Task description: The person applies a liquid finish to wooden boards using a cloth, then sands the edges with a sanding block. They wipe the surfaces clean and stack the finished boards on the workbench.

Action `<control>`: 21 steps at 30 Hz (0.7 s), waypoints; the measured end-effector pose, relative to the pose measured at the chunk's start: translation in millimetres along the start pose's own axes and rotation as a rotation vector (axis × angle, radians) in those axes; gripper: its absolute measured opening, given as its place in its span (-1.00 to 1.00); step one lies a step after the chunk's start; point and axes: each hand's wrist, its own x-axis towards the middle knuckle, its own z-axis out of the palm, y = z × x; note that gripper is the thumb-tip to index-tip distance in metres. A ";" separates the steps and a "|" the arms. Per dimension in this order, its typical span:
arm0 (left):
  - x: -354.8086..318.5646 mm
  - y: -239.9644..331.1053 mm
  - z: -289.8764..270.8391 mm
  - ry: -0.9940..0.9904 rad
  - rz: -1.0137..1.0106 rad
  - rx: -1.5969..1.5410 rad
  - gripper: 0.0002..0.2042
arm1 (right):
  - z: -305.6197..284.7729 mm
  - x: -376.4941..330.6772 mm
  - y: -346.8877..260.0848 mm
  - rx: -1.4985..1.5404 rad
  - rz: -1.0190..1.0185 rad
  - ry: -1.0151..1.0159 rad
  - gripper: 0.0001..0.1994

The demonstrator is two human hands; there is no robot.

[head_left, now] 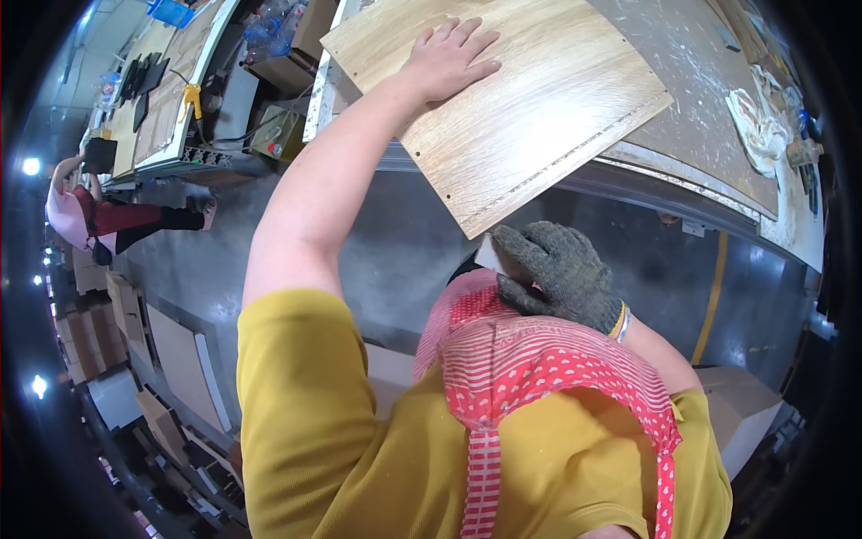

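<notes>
A light wood-grain panel [530, 99] lies on the workbench, its near corner jutting out past the bench edge toward me. Small dark holes dot its surface near the edges, and a narrow groove runs along its right-hand edge. My bare left hand [449, 61] rests flat on the panel's far left part, fingers spread. Just below the near corner, my right hand [570, 274], in a dark grey knitted glove, is closed around a small pale block [489, 257]. Most of that block is hidden by the glove, so its exact kind cannot be made out.
The paint-spotted workbench [687, 90] carries a crumpled white cloth [754, 130] at the right. Across the aisle, a yellow air gun [191, 101] hangs by another bench. Another person [99, 207] stands there at the far left. Boards and cartons [90, 341] stand at the lower left.
</notes>
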 end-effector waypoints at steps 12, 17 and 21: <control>-4.4 -0.4 0.9 -0.010 -0.042 -0.025 -0.40 | 0.8 27.1 -23.4 -0.117 -0.007 -0.172 -0.53; -3.4 -1.1 2.6 -0.006 -0.032 -0.024 -0.40 | -4.3 28.7 -28.1 -0.179 0.008 -0.183 -0.51; -3.7 -2.0 5.0 0.002 -0.027 -0.008 -0.39 | -18.4 18.8 -28.5 -0.159 0.090 -0.231 -0.51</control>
